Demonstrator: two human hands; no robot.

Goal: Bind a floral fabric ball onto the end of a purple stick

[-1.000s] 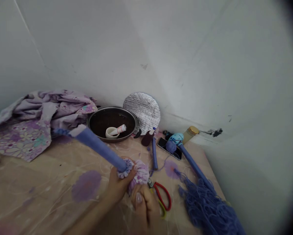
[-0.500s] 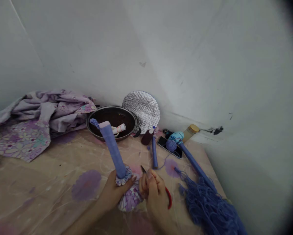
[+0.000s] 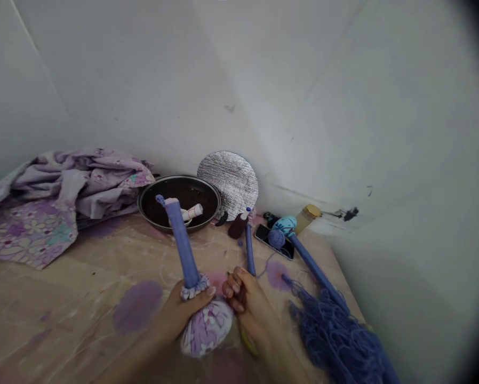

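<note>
My left hand (image 3: pixel 187 306) is closed around the neck of a maraca-shaped piece. Its blue-wrapped tube (image 3: pixel 182 242) points up, with a pink end and a blue braided loop on top. Under the thumb a gathered fabric frill rings the tube. The rounded head (image 3: pixel 208 326), covered in purple floral cloth, hangs below. Just right of the head, my right hand (image 3: pixel 243 298) has its fingers curled. Below its palm shows the curved yellowish handle (image 3: pixel 248 341) of a hand tool; the hand hides the rest.
Floral cloth (image 3: pixel 43 213) lies crumpled at the left. Behind are a dark pan (image 3: pixel 143 213) and a silver disc (image 3: pixel 231 178). A dark bottle (image 3: pixel 237 229), another blue tube (image 3: pixel 250 250), a phone (image 3: pixel 263 232), a jar (image 3: pixel 307 217) and blue yarn (image 3: pixel 335 336) lie rightward.
The floral head has turned toward me, showing more of its face. My right hand has rotated; the tool's dark tip and red handle are out of sight, and a yellowish handle shows below.
</note>
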